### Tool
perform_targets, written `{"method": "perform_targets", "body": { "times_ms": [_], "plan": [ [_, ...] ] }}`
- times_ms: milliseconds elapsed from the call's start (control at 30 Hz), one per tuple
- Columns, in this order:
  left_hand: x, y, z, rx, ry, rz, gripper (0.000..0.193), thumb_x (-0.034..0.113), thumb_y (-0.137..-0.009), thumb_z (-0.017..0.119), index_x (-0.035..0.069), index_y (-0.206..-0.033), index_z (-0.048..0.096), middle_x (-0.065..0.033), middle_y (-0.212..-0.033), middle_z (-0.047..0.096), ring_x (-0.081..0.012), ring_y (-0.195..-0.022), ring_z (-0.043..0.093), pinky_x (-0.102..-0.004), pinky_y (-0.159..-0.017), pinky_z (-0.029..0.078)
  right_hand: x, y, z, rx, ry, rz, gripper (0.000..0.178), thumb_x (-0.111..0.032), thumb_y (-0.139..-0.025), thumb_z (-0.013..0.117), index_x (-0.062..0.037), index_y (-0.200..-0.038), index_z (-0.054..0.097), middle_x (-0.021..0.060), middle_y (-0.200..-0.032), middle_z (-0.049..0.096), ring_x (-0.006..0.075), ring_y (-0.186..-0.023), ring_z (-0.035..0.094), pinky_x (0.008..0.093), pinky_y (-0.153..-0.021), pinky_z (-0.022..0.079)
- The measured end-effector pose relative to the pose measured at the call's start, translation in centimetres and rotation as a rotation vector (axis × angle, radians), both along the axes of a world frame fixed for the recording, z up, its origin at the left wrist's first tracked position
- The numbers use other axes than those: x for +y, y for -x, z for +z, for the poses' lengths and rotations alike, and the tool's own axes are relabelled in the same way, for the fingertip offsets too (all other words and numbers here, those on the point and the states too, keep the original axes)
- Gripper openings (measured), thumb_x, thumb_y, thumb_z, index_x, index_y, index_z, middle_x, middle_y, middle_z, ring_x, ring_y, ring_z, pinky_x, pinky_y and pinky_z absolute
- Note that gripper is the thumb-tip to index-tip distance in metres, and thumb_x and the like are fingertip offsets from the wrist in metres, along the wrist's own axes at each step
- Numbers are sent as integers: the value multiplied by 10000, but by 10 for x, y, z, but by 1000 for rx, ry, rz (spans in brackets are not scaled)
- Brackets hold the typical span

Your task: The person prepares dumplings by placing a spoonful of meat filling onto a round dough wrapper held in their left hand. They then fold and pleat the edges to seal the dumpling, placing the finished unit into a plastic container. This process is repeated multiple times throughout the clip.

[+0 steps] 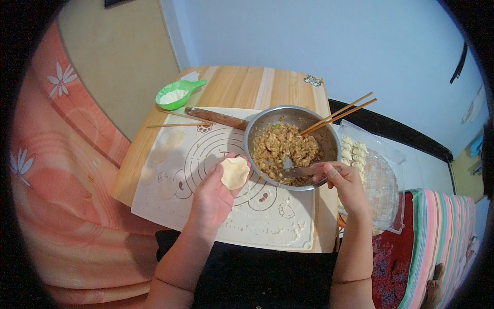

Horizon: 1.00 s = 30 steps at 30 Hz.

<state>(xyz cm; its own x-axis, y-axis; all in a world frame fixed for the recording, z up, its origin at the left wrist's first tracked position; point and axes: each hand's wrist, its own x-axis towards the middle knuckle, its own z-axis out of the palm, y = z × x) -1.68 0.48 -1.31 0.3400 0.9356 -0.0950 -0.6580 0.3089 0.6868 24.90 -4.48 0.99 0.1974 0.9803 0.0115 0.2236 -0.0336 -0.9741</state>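
Note:
My left hand (pixel 212 194), palm up over the mat, holds a round, pale dough wrapper (pixel 235 173) on its fingers, with the thumb at its edge. My right hand (pixel 343 180) grips the handle of a flat metal spoon (pixel 307 170) over the near right rim of a steel bowl (pixel 333 170). The spoon's far end dips into the brownish minced filling (pixel 282 143), so its full shape is hidden. Two wooden chopsticks (pixel 339 114) lean out of the bowl at its far right.
Several dough wrappers (pixel 172 138) lie on the white mat (pixel 154 206). A rolling pin (pixel 216 118), a thin stick (pixel 175 125) and a green scoop of flour (pixel 173 97) lie beyond. At right, a clear plastic tray (pixel 382 180) holds rows of shaped dumplings (pixel 353 153).

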Motion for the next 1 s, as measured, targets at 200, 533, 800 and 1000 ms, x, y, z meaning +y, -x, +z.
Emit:
{"method": "perform_targets", "body": {
  "times_ms": [200,533,800,1000],
  "plan": [
    [1,0,-8,-30,0,-52,403,233,-989,310,-20,-1291,394,-203,-1296,464,-282,-1206,466,-400,-1033,359,3,-9,-7,242,15,-36,282,-187,-931,457,30,-971,632,59,-714,660,58,-544,500,174,-484,353],
    [-5,-3,-3,-79,43,-122,393,235,-989,323,-19,-1281,390,-195,-1295,463,-280,-1206,467,-392,-1039,364,6,-24,-8,469,-7,-151,292,-193,-934,448,48,-979,605,65,-711,641,91,-568,557,172,-496,395],
    [-12,-9,3,-156,102,-252,427,288,-1004,283,-13,-1297,363,-187,-1296,464,-280,-1209,467,-398,-1041,369,-10,-10,9,550,-183,-71,328,-230,-926,499,64,-1034,596,101,-763,648,138,-632,583,236,-566,440],
    [-12,-5,8,-163,70,-335,521,347,-997,287,-39,-1347,297,-214,-1333,421,-309,-1228,446,-408,-1043,365,-23,12,14,340,-173,86,297,-235,-910,566,37,-1012,624,123,-820,654,184,-758,626,274,-657,492]
  ]
}}
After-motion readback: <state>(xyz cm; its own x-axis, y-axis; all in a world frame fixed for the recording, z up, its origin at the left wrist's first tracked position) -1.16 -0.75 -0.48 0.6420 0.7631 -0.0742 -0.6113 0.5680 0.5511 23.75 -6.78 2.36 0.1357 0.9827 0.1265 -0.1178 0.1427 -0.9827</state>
